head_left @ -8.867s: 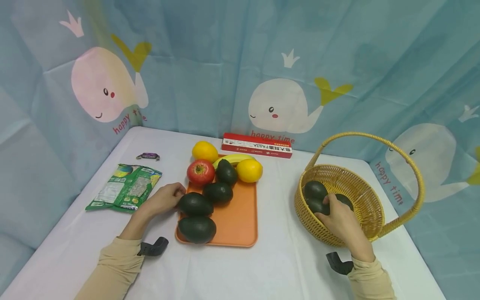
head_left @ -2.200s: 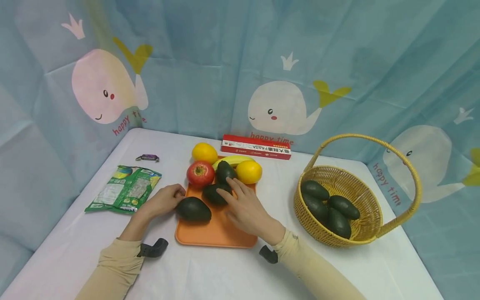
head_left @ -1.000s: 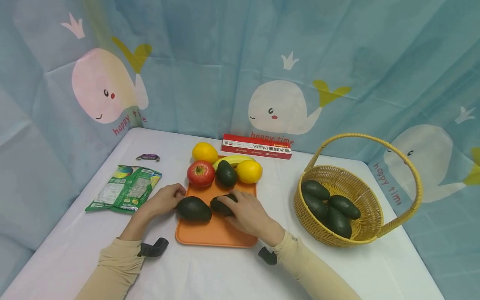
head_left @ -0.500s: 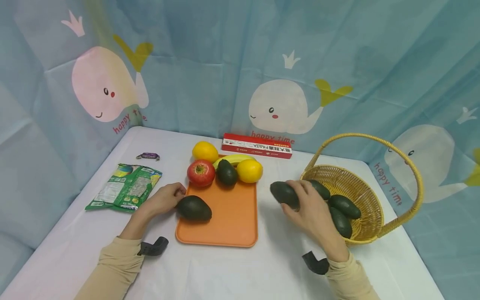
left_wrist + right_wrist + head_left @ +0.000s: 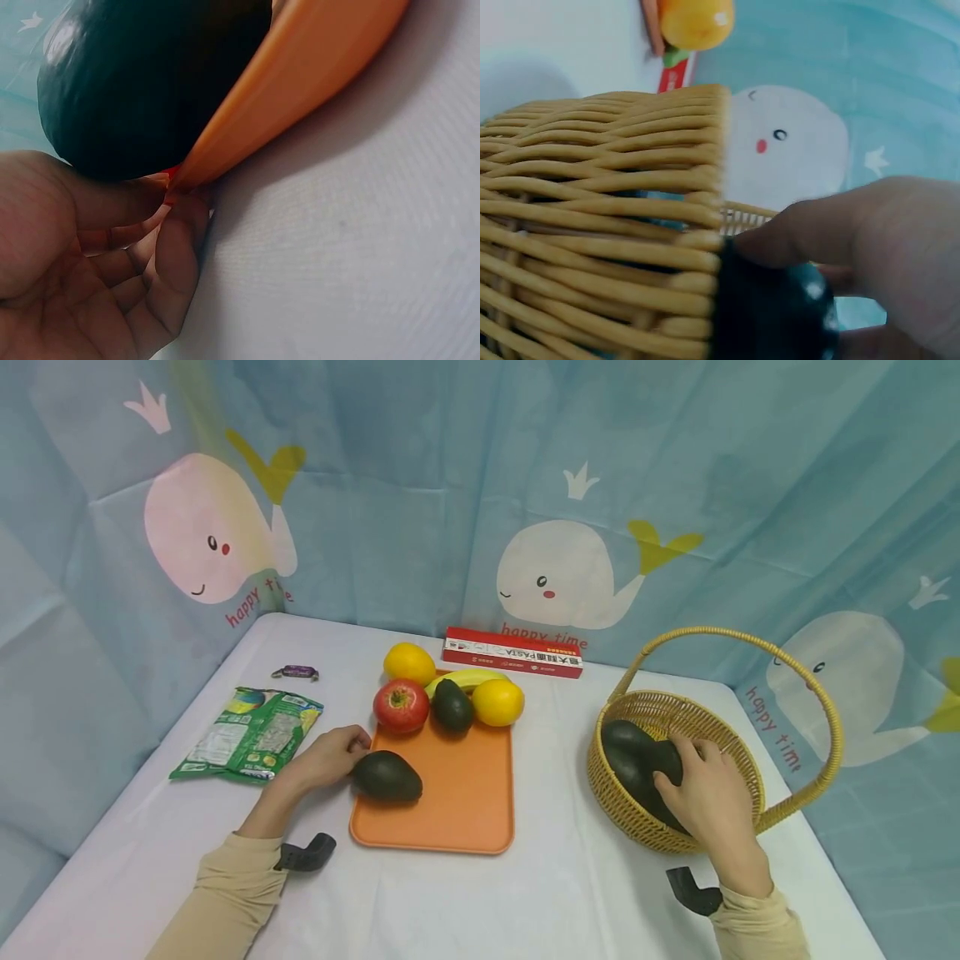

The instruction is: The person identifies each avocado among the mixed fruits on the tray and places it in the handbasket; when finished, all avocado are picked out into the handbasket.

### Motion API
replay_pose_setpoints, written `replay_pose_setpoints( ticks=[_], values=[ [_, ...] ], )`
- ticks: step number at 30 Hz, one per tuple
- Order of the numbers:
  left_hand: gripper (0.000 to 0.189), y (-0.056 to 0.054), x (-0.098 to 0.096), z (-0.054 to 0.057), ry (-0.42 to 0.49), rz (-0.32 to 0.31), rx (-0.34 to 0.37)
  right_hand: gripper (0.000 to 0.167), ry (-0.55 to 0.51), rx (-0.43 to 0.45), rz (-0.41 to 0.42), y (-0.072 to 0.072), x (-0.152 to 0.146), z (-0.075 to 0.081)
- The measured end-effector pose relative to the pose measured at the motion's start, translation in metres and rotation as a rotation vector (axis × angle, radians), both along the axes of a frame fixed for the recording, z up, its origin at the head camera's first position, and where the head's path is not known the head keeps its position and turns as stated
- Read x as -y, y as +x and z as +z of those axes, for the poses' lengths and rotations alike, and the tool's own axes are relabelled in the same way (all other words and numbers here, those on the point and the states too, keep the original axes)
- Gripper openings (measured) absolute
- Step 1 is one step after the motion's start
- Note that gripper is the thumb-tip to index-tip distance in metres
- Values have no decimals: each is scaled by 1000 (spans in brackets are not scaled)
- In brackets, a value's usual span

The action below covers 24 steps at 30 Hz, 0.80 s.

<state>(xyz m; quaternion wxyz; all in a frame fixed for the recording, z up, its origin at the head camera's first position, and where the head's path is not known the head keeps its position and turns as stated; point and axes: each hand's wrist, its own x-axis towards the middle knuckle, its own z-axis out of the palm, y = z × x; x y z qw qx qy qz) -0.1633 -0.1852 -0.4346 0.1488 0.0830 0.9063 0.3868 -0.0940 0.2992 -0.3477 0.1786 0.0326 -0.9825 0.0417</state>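
Note:
My right hand point(image 5: 712, 789) is inside the wicker basket point(image 5: 618, 810), fingers curled round a dark green avocado point(image 5: 667, 762). Other avocados point(image 5: 625, 735) lie beneath and beside it, partly covered by the hand. The right wrist view shows the thumb on the held avocado point(image 5: 769, 311), close behind the woven wall. At the left edge of the orange tray point(image 5: 468, 793), my left hand point(image 5: 330, 757) pinches the rim between thumb and fingers, as the left wrist view shows. One avocado point(image 5: 387, 777) lies on the tray right beside that hand, and another point(image 5: 453, 706) farther back.
A pomegranate point(image 5: 401, 706), two yellow fruits, one a lemon-like one point(image 5: 498, 702), and a banana point(image 5: 468, 678) crowd the tray's back end. Behind stands a red pasta box point(image 5: 512, 653). A green snack bag point(image 5: 251, 735) and a purple wrapped candy point(image 5: 296, 672) lie left. The basket's handle point(image 5: 828, 710) arches up.
My right hand took an avocado from the tray's middle and carried it right, into the basket. Earlier, other avocados went from tray to basket too. The left hand stays at the tray's edge.

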Motion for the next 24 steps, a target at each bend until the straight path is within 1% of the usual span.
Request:
replay_pose_setpoints(
  ticks=[3,8,10,13,17,21,24],
  values=[
    [17,1,0,0,0,1,5,56,24,14,-4,-3,-1,-7],
    [17,2,0,0,-6,0,4,53,3,59,-12,-7,-2,-16],
    [17,2,-1,1,-2,0,2,51,-7,93,-18,-9,-3,-19],
    [16,2,-1,2,0,-1,-2,48,-13,171,-31,-11,-4,-22],
    [16,2,-1,1,2,1,-4,45,-7,227,-49,-12,-5,-25],
    [16,2,-1,1,4,5,-7,44,-13,215,-56,-13,-5,-26],
    [17,2,-1,1,3,2,-8,43,-22,186,-49,-12,-4,-25]
  ],
)
